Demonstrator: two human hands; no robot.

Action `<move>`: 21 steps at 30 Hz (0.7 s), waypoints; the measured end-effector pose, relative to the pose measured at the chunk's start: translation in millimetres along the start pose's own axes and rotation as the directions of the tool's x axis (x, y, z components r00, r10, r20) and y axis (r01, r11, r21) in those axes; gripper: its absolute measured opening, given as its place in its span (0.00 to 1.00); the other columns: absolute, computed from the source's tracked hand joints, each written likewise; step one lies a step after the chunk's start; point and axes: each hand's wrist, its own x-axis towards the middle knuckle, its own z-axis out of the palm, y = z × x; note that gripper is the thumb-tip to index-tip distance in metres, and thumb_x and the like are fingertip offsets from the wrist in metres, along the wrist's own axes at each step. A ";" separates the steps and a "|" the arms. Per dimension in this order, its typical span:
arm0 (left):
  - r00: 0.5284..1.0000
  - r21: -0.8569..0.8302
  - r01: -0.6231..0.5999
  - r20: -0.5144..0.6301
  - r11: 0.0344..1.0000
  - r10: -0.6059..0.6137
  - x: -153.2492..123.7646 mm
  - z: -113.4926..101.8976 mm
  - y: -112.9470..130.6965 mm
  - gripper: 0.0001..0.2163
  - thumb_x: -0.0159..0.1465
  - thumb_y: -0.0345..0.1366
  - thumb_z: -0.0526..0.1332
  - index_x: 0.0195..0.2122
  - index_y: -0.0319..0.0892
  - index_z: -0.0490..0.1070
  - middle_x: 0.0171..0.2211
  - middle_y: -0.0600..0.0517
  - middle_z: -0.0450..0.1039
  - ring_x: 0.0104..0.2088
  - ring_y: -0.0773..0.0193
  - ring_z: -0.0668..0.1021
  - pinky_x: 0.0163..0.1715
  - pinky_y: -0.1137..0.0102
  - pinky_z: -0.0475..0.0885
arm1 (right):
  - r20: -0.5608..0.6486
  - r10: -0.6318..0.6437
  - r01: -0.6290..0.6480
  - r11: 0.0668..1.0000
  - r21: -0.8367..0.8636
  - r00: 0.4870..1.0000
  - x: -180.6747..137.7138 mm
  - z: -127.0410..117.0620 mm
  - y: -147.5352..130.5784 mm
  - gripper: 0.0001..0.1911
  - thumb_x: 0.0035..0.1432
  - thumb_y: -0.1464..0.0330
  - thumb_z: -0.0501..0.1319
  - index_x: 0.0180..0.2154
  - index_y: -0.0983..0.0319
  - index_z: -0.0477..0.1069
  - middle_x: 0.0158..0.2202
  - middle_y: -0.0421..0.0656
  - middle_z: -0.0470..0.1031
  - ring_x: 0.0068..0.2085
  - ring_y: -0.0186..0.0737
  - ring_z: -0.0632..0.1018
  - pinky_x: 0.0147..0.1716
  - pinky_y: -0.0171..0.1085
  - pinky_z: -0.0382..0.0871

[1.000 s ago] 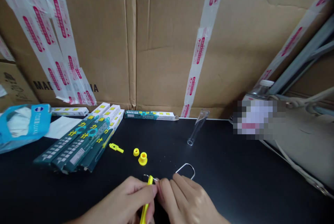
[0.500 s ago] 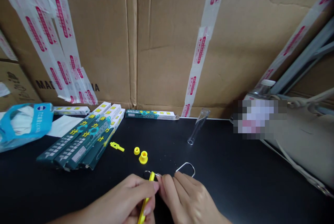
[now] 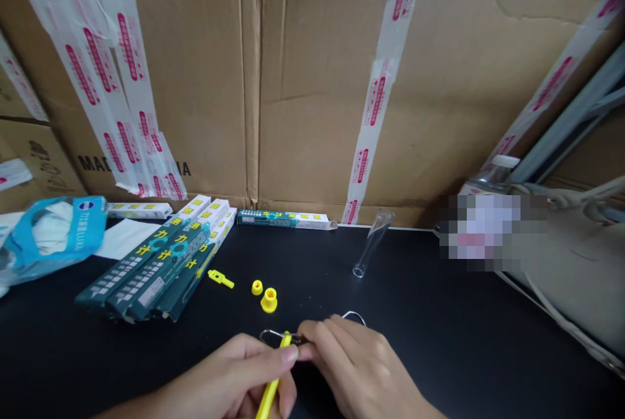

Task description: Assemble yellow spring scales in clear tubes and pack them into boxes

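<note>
My left hand [image 3: 249, 373] is closed around a slim yellow plastic rod [image 3: 269, 396], its tip pointing up and away from me. At that tip, a thin bent metal wire hook [image 3: 271, 332] curves out to the left. My right hand [image 3: 359, 364] pinches the wire's other end just right of the rod, and its fingertips come close to my left thumb. Behind the right knuckles shows part of a metal wire loop [image 3: 356, 316]; my hand hides the rest, so I cannot tell whether it is held.
Two yellow collars [image 3: 269, 300] and a yellow flat piece [image 3: 221, 278] lie on the black table [image 3: 420, 341]. A clear tube [image 3: 368, 250] rests beyond. Several printed boxes [image 3: 151, 269] and a blue tissue pack [image 3: 58, 227] are left, a bag [image 3: 561, 289] right, cardboard [image 3: 312, 81] behind.
The wire hook has shifted across the rod tip and shows more on its left. My right hand has turned and now covers more of the wire loop. The view has tilted slightly upward.
</note>
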 end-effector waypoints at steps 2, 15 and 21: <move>1.000 0.039 0.004 0.004 0.999 -0.004 1.9 0.1 0.5 0.30 0.56 0.68 0.61 0.25 0.42 0.70 0.11 0.62 0.59 0.09 0.76 0.52 0.10 0.76 0.39 | -0.012 0.063 -0.061 0.991 0.123 0.998 0.6 -3.1 1.3 0.18 0.79 0.67 0.44 0.48 0.65 0.71 0.33 0.43 0.82 0.31 0.36 0.82 0.29 0.31 0.75; 0.998 -0.059 0.061 0.004 0.996 -0.061 8.5 -14.6 -15.9 0.29 0.53 0.67 0.66 0.27 0.40 0.78 0.08 0.61 0.58 0.10 0.73 0.54 0.09 0.75 0.43 | 0.007 0.113 -0.105 0.895 0.433 0.994 0.3 -2.9 6.2 0.22 0.77 0.60 0.49 0.32 0.60 0.70 0.31 0.43 0.78 0.31 0.36 0.78 0.32 0.31 0.73; 0.979 -0.341 -0.200 -0.030 0.918 0.202 -7.8 -6.9 6.1 0.29 0.52 0.57 0.74 0.48 0.42 0.81 0.16 0.60 0.70 0.10 0.81 0.49 0.08 0.81 0.44 | -0.005 0.343 -0.315 0.870 0.379 0.939 -2.6 -10.6 9.9 0.16 0.73 0.56 0.56 0.37 0.60 0.70 0.27 0.37 0.75 0.25 0.32 0.75 0.26 0.29 0.68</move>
